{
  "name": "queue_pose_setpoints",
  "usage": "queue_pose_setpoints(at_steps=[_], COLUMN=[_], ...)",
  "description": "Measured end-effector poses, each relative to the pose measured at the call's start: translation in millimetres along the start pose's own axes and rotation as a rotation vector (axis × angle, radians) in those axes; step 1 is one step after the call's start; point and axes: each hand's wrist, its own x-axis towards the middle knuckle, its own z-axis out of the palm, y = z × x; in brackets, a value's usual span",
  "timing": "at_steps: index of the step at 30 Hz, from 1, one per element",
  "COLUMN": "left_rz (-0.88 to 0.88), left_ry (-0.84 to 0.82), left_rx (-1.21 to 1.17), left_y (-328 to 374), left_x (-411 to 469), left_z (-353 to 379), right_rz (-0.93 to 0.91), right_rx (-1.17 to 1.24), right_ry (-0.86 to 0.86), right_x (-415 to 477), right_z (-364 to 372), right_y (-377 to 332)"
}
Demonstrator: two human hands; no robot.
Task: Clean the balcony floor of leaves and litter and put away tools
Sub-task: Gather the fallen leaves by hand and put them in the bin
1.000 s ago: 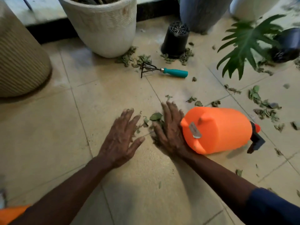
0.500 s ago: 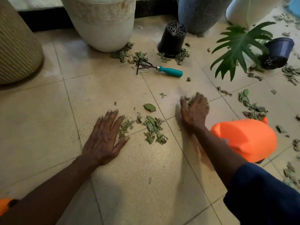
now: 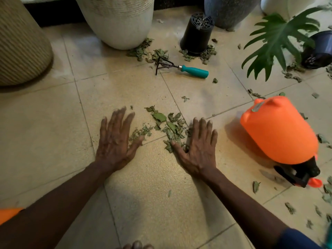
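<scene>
Both hands, left hand [image 3: 115, 141] and right hand [image 3: 199, 148], lie flat and apart at frame centre, flanking the leaf pile [image 3: 167, 126]; gathering step, likely scooping together next.

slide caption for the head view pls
Left hand and right hand flat on beige tiled floor, flanking a pile of dry green leaves.

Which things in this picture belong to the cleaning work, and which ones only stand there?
For the job:
- leaf pile, between the left hand and the right hand
- hand rake
- orange sprayer, lying on its side

Only standing there:
- white planter
- upturned black pot
- ribbed beige pot
- green plant
</scene>
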Motion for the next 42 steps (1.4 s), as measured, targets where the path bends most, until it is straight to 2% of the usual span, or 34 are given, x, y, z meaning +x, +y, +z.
queue_pose_setpoints(at_steps=[2, 4, 7, 11, 14, 16, 18, 21, 25, 30, 35, 37, 40, 42], left_rz=[-0.120, -0.150, -0.041, 0.143, 0.228, 0.252, 0.264, 0.254, 0.228, 0.313, 0.117, 0.028, -0.057, -0.102], left_ry=[0.019, -0.055, -0.197, -0.287, -0.246, -0.227, -0.232, -0.230, -0.217, -0.149, 0.066, 0.119, 0.121, 0.096], left_rx=[-0.063, -0.072, -0.035, -0.209, -0.257, -0.156, -0.067, -0.022, -0.077, -0.324, -0.383, -0.351, -0.235, -0.176], left_y=[0.4, 2.1, 21.8, 73.5, 84.0, 78.3, 75.2, 76.2, 76.4, 79.9, 75.3, 64.0, 40.1, 26.2], left_x=[15.1, 32.1, 46.0, 32.1, 18.1, 12.1, 9.6, 11.6, 11.4, 2.2, -9.5, -13.3, -19.7, -25.4], left_z=[-2.6, -3.8, 2.1, 13.4, 18.8, 20.8, 22.3, 25.8, 23.8, 6.5, -2.9, -4.5, -2.6, -0.6], right_rz=[-0.048, -0.123, -0.260, -0.322, -0.293, -0.229, -0.209, -0.359, -0.601, -0.603, -0.630, -0.676, -0.740, -0.702], right_rx=[-0.063, -0.057, -0.052, 0.041, 0.184, 0.236, 0.236, 0.180, 0.186, 0.286, 0.012, 0.020, 0.020, -0.028], right_ry=[-0.042, -0.062, -0.084, -0.058, 0.031, 0.057, 0.009, -0.061, -0.122, -0.062, -0.116, -0.093, 0.065, 0.190], right_x=[6.1, 9.7, 8.8, 10.6, 26.5, 49.6, 75.4, 91.3, 59.0, 29.0, 27.8, 25.3, 18.5, 14.6], right_z=[2.2, 0.9, -0.5, -1.2, -4.3, -7.4, -14.0, -18.7, -13.9, -4.6, 3.3, 7.0, 11.5, 11.5], right_y=[-0.1, -1.8, -0.8, 0.9, 4.6, 6.2, 5.6, 4.2, 8.5, 0.6, -21.0, -24.3, -22.2, -20.1])
